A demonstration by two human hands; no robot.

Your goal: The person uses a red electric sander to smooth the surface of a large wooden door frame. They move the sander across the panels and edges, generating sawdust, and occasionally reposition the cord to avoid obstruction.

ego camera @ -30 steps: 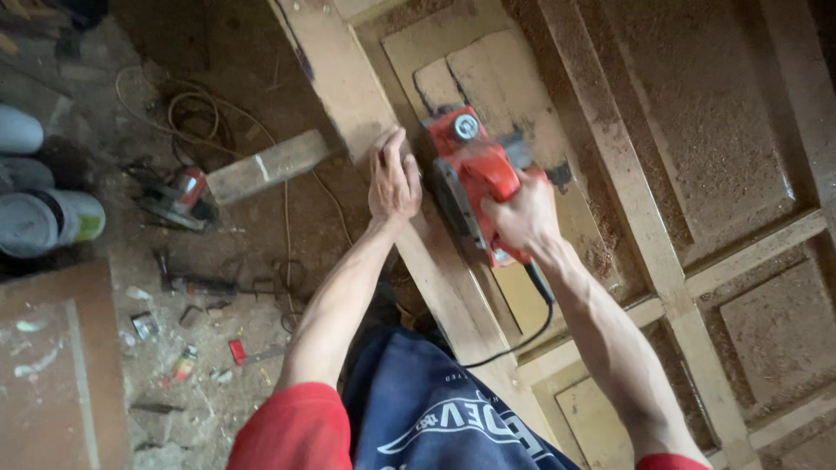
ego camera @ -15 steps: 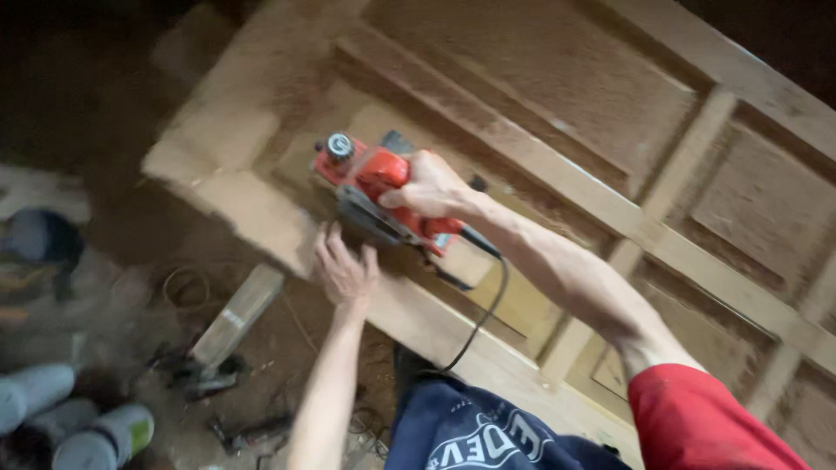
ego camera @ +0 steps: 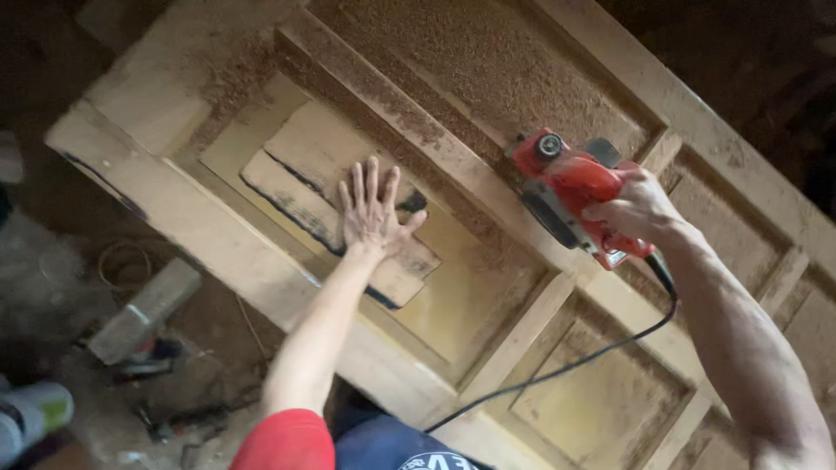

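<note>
A panelled wooden door (ego camera: 218, 235) lies flat, dusted with sawdust. My left hand (ego camera: 370, 213) rests flat, fingers spread, on a pale raised panel (ego camera: 300, 178) with dark edges near the door's left end. My right hand (ego camera: 640, 209) grips the handle of a red electric planer (ego camera: 566, 187), held over a cross rail to the right of the panel. Its black cord (ego camera: 566, 365) trails back across the lower panels toward my body.
Below the door's left edge the dirt floor holds a short wooden block (ego camera: 144, 309), a coil of wire (ego camera: 122, 261), small tools and scraps (ego camera: 165, 418), and a white and green container (ego camera: 30, 418). Thick sawdust covers the upper panels (ego camera: 488, 61).
My right hand has carried the planer off the panel to the right, onto the rail. My left hand has moved from the door's edge onto the panel and spread flat.
</note>
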